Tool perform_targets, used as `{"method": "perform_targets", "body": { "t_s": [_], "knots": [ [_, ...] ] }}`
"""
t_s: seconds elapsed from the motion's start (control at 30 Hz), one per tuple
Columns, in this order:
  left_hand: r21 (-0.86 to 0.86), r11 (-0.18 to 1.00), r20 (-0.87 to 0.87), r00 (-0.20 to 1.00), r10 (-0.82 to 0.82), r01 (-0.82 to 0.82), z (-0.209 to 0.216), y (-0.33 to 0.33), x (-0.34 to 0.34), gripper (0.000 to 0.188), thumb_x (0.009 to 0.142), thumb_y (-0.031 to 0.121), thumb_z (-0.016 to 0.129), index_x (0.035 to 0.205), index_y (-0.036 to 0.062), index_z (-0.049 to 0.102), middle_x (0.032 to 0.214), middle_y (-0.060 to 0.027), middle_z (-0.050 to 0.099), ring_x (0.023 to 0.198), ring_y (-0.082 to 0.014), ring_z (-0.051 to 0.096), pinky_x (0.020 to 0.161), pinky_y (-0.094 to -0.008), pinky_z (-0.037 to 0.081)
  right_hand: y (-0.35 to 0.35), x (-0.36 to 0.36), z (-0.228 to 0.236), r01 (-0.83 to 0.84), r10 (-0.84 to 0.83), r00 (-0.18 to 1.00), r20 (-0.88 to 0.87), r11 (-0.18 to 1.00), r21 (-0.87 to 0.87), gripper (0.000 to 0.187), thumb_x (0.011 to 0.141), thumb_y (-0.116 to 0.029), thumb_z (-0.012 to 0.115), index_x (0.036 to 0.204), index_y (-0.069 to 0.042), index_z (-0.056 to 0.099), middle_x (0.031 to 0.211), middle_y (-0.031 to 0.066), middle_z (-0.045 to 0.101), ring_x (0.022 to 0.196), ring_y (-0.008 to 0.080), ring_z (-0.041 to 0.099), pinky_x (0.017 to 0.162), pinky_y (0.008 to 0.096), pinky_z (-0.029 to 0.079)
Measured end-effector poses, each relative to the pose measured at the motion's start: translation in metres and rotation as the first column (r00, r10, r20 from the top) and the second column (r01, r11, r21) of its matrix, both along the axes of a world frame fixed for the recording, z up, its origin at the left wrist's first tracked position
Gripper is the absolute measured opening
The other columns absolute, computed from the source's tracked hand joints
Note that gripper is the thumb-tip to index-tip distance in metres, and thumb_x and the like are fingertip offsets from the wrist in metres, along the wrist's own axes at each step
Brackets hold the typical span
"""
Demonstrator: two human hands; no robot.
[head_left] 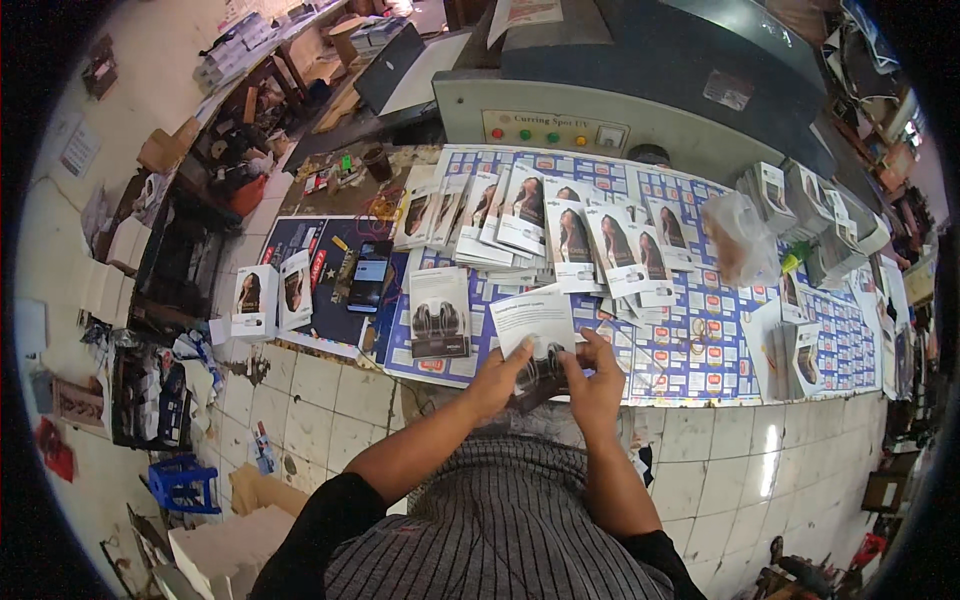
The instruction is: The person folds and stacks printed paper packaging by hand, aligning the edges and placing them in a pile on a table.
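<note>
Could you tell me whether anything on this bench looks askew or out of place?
The printed cards lie fanned unevenly, and a crumpled plastic bag sits among them; the hands hold one card normally.

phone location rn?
Head view: the phone lies left of centre on the printed sheets, between two upright boxes on its left and a flat grey card on its right.

A white-tiled table (330, 385) is standing before a grey machine (640, 70) with coloured buttons. Left of the table, a pale floor (150, 60) is lying littered with cardboard boxes (165, 148) and a blue crate (183, 485). Cluttered shelves (890, 120) are crowding the right of the table.
</note>
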State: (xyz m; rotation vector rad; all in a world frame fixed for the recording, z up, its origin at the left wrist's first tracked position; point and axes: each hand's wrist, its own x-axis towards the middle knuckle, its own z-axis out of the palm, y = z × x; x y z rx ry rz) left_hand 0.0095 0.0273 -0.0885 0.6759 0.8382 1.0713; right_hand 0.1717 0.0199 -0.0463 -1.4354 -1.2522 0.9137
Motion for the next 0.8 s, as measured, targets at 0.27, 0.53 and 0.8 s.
{"method": "perform_targets", "body": {
  "t_s": [0.27,0.53,0.8],
  "knots": [
    [-0.005,1.000,0.047,0.999,-0.015,0.015,0.002,0.000,-0.001,0.043,0.106,0.032,0.048,0.137,0.0018,0.051,0.128,-0.0062,0.060,0.117,-0.0149,0.056,0.102,-0.0316,0.044,-0.003,0.001,0.008,-0.022,-0.046,0.960,0.277,0.971,0.238,0.017,0.086,-0.003,0.073,0.102,-0.001,0.069,0.092,0.0133,0.071,0.082,0.0236,0.070,0.075,0.0315,0.053],
    [-0.069,0.998,0.195,0.981,0.012,0.002,-0.001,-0.001,-0.001,0.052,0.107,0.039,0.041,0.149,0.0078,0.037,0.138,-0.0073,0.052,0.126,-0.0219,0.052,0.109,-0.0390,0.041,-0.006,0.004,0.029,-0.169,-0.250,0.775,0.581,0.804,0.570,0.024,0.088,-0.004,0.070,0.111,-0.004,0.065,0.107,0.0184,0.067,0.102,0.0352,0.066,0.086,0.0350,0.051],
    [0.075,0.958,0.510,0.815,-0.274,0.275,0.023,0.000,-0.011,0.084,0.095,0.070,0.039,0.150,0.0063,0.034,0.145,-0.0134,0.049,0.128,-0.0285,0.053,0.109,-0.0449,0.041,0.000,0.024,0.016,-0.581,0.458,0.672,-0.581,0.814,-0.031,0.045,0.087,-0.005,0.071,0.129,0.000,0.054,0.114,0.0040,0.066,0.103,0.0141,0.061,0.093,0.0301,0.047]
  ]
}}
